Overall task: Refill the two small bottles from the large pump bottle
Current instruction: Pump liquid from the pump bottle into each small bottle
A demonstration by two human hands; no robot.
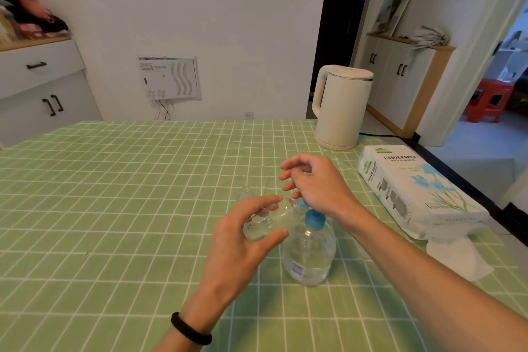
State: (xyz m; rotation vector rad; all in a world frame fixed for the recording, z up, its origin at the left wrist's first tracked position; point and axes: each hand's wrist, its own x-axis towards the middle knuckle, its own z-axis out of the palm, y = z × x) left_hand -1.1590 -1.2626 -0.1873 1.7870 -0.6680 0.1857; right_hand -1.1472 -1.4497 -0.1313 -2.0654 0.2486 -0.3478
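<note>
Thumb and fingers (261,204) of the left hand (243,240) curl round a small clear bottle (267,223). It is held off the counter (114,208) and tipped nearly onto its side, so that its mouth meets the blue spout (300,203) of the large pump bottle (310,257). The tilt looks meant to line the narrow neck up with the spout and catch whatever comes out. A little clear liquid seems to lie in the bottle's lower end.

The right hand (315,184) sits over the pump head with fingers loose and spread, gripping nothing. The heel of the hand appears placed to bear down on the pump, though the contact itself is hidden under the palm. The pump bottle stands upright on the green checked cloth, close in front of the person.

A second small bottle (246,193) stands just beyond the left hand, faint and partly hidden. Whether it is capped cannot be told. It is close enough that a forward move of the left hand could knock it.

To the right lie a pack of tissue paper (414,188) and a loose tissue (457,261) near the right forearm. A cream kettle (340,106) stands at the counter's far edge, well apart. A black band (190,328) circles the left wrist.
</note>
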